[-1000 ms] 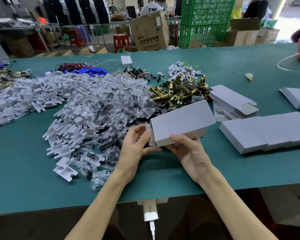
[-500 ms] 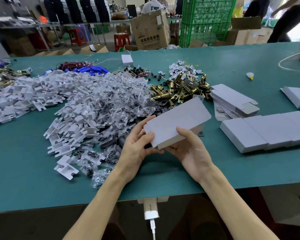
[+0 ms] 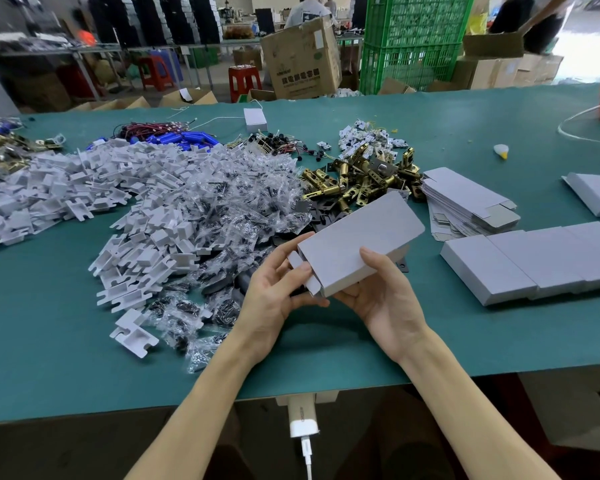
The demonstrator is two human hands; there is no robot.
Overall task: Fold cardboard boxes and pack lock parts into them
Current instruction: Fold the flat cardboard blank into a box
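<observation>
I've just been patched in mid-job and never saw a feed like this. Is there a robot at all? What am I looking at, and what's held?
There is no machine: a person works with bare hands, and the one camera sits on their head, looking forward and down. The right hand grips a grey cardboard box from beneath, thumb on top; the left hand pinches its open near end. On the green table lie white plastic inserts, small bagged parts, brass latches, a stack of flat box blanks and a row of folded boxes.
</observation>
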